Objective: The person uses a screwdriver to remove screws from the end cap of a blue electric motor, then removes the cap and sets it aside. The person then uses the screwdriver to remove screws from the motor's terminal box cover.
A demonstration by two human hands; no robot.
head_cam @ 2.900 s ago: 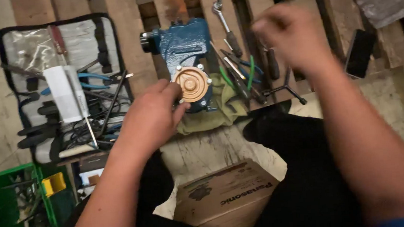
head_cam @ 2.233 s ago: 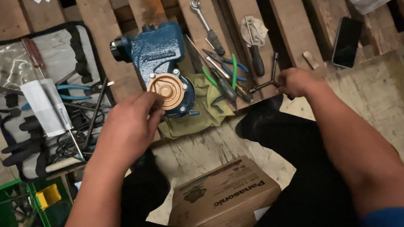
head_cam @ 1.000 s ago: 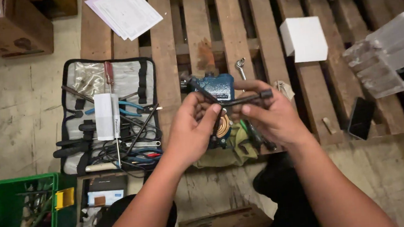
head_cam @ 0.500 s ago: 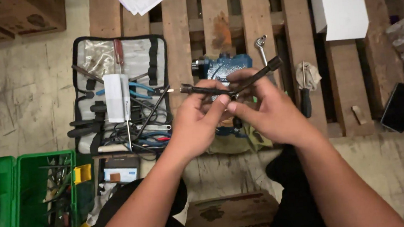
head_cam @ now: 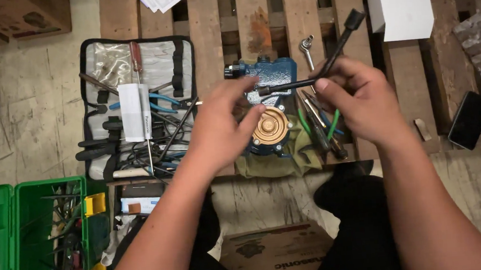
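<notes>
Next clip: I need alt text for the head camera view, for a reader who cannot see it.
The right hand holds a black L-shaped socket wrench over a blue metal pump with a brass-coloured round cover on a wooden pallet, the left hand at the wrench's other end. An open grey tool roll lies left, a green plastic toolbox below it.

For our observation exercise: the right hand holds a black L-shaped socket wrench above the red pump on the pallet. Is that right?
One detail is wrong: the pump is blue, not red. The head view shows the right hand holding the black L-shaped socket wrench above it on the pallet.
</notes>
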